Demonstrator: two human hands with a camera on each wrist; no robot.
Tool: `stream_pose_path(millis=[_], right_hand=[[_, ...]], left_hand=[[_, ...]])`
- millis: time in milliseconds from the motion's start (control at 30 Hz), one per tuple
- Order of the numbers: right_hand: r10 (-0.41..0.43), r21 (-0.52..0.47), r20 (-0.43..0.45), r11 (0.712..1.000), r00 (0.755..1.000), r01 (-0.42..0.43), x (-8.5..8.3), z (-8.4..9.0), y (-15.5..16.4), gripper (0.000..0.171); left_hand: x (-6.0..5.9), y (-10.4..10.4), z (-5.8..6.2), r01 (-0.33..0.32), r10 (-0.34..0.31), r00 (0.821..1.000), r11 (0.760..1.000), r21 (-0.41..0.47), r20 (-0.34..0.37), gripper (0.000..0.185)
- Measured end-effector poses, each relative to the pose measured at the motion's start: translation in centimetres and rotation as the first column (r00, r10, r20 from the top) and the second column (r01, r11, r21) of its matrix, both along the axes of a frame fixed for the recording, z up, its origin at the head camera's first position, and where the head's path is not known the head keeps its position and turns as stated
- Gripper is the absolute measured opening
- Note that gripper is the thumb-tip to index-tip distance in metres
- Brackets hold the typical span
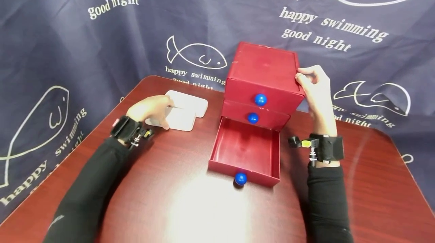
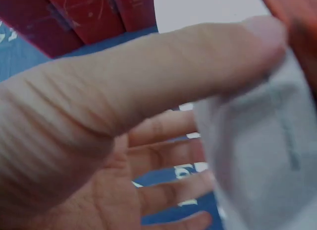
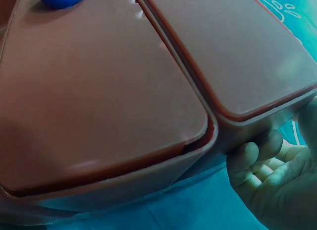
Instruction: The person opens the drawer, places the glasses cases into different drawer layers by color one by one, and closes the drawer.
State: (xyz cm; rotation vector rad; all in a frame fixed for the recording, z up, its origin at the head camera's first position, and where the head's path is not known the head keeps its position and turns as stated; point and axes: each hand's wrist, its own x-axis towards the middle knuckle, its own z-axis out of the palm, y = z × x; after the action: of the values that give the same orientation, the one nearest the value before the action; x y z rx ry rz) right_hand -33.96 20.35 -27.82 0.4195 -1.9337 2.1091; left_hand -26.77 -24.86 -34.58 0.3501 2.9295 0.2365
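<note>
My left hand (image 1: 151,109) grips a white rounded pack (image 1: 181,119) on the left of the table, thumb on one face and other fingers on the far side. In the left wrist view the pack (image 2: 262,155) looks soft, with faint grey marks; its kind is unclear. A second white pack (image 1: 190,101) lies against it, further back. A red three-drawer box (image 1: 265,62) with blue knobs stands at the centre right. Its bottom drawer (image 1: 244,145) is pulled out, with nothing in it. My right hand (image 1: 317,88) touches the box's upper right edge, bent fingertips (image 3: 242,155) against its side wall.
The reddish-brown wooden table (image 1: 153,182) carries everything, with a bright glare spot in front of the drawer. A blue curtain (image 1: 204,16) with white fish drawings and lettering hangs close behind the table. The bottom drawer's blue knob (image 1: 240,178) juts forward.
</note>
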Motion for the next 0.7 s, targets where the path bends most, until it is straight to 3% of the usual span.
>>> stream_pose_path(millis=[200,367,467,567,700], right_hand=[[-0.042,-0.004,-0.009,0.999,0.999,0.042,0.0,0.2,0.8,0.009],[-0.044,0.033,0.006,0.998,0.999,0.044,0.0,0.0,0.8,0.009],[-0.025,0.042,0.006,0.999,1.000,0.024,0.0,0.0,0.6,0.009],[-0.010,0.041,0.001,0.999,1.000,0.010,0.0,0.0,0.4,0.010],[-0.014,0.061,-0.009,0.998,1.000,0.014,-0.1,0.2,-0.1,0.010]], left_hand=[[-1.4,1.6,1.5,0.037,-0.031,0.996,0.997,-0.071,0.083,0.075],[-1.2,1.5,1.4,0.027,-0.019,0.990,0.998,-0.056,0.143,0.075],[-0.9,1.3,1.3,0.031,-0.023,0.992,0.998,-0.058,0.127,0.073],[-0.7,1.3,1.3,-0.012,0.025,0.990,0.996,-0.091,0.136,0.062],[-0.8,1.5,1.5,-0.049,0.086,0.974,0.983,-0.177,0.208,0.044]])
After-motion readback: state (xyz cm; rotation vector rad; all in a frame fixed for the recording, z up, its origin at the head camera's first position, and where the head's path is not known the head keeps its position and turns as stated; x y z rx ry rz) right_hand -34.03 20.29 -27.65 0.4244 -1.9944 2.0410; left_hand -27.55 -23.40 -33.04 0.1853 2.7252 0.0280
